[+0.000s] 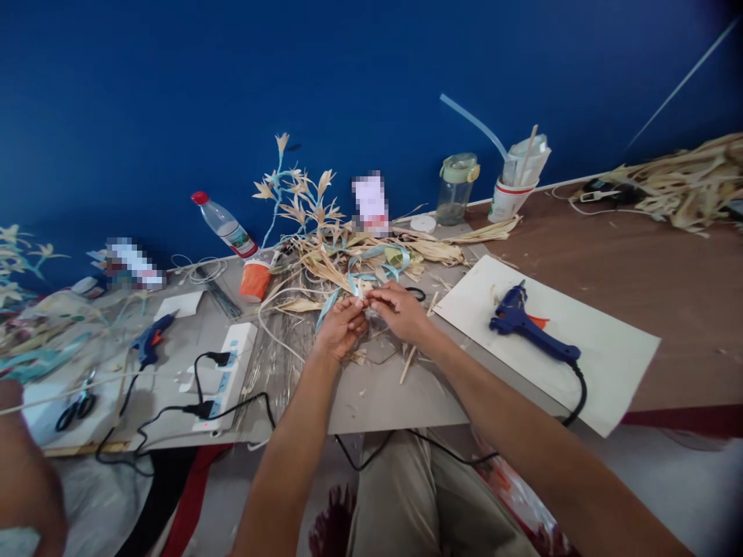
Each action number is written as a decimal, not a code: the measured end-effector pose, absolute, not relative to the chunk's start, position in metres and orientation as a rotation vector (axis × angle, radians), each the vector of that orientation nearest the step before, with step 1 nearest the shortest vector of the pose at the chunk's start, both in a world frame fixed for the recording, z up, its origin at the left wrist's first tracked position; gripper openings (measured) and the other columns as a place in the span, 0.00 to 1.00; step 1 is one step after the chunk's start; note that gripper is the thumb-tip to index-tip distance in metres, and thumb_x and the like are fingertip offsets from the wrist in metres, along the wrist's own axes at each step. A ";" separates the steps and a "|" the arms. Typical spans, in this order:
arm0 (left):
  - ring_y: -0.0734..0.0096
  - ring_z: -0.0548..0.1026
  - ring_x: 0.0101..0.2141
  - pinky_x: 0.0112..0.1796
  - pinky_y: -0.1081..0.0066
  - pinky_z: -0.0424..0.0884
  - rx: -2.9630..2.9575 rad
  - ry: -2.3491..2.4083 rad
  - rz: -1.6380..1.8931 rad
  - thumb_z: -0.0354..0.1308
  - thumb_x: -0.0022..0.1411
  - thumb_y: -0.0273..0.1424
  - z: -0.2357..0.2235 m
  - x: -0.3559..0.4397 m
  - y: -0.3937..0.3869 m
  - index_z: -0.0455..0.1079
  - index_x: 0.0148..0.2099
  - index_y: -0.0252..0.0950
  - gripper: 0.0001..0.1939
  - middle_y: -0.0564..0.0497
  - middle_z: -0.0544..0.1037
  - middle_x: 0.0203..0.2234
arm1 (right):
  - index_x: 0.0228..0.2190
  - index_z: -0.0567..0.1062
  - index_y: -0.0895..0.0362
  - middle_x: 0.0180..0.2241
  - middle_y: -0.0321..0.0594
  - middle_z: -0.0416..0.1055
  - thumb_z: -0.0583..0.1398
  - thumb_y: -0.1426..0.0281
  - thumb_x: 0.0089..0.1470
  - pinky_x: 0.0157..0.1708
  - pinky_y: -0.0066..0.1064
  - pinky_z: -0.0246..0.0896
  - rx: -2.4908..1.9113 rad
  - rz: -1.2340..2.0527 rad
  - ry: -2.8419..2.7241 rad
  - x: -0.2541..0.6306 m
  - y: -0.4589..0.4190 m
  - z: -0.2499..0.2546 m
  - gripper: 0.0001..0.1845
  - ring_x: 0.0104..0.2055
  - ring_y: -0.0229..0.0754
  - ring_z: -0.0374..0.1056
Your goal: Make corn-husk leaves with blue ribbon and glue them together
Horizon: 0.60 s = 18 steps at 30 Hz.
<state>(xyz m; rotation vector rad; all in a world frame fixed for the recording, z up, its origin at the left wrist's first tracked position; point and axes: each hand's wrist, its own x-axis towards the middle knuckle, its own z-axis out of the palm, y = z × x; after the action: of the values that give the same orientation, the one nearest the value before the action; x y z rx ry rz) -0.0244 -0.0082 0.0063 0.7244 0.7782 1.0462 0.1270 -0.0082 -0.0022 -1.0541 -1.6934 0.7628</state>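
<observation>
Left hand and right hand meet above the bench, fingertips pinched together on a small pale piece, too small to identify; the two-handed grip presumably steadies it. Blue ribbon and dried leaves lie just beyond the hands, probably for easy reach. To their right, a glue gun rests on a white board, which likely keeps drips off the bench.
</observation>
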 end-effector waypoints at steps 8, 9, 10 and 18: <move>0.91 0.51 0.12 0.16 0.82 0.50 0.701 0.776 1.037 0.66 0.46 0.27 0.005 -0.023 -0.009 0.68 0.30 0.30 0.10 0.60 0.65 0.16 | 0.36 0.76 0.56 0.34 0.42 0.69 0.57 0.72 0.50 0.39 0.34 0.61 -1.079 0.694 -1.676 0.122 -0.010 -0.006 0.11 0.37 0.41 0.66; 0.91 0.51 0.12 0.16 0.82 0.51 0.696 0.772 1.041 0.66 0.46 0.27 0.006 -0.022 -0.009 0.68 0.30 0.30 0.10 0.60 0.64 0.16 | 0.35 0.76 0.56 0.34 0.42 0.68 0.57 0.72 0.50 0.39 0.34 0.61 -1.074 0.680 -1.668 0.122 -0.011 -0.006 0.11 0.37 0.41 0.65; 0.91 0.51 0.12 0.16 0.82 0.51 0.691 0.765 1.044 0.66 0.46 0.27 0.006 -0.022 -0.010 0.68 0.30 0.31 0.10 0.60 0.64 0.16 | 0.34 0.76 0.56 0.34 0.42 0.68 0.57 0.72 0.50 0.40 0.34 0.61 -1.069 0.661 -1.661 0.122 -0.011 -0.005 0.10 0.37 0.41 0.65; 0.91 0.50 0.12 0.16 0.82 0.52 0.688 0.744 1.029 0.65 0.48 0.27 0.010 -0.023 -0.013 0.66 0.30 0.32 0.10 0.60 0.64 0.17 | 0.28 0.75 0.55 0.35 0.41 0.63 0.56 0.74 0.48 0.42 0.35 0.60 -1.023 0.521 -1.643 0.124 -0.013 0.000 0.07 0.39 0.42 0.63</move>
<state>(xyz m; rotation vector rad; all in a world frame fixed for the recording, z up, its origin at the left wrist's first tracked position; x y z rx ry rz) -0.0229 -0.0127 0.0097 0.6880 0.7436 1.0290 0.1242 -0.0132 0.0004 -1.0233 -1.6428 0.5215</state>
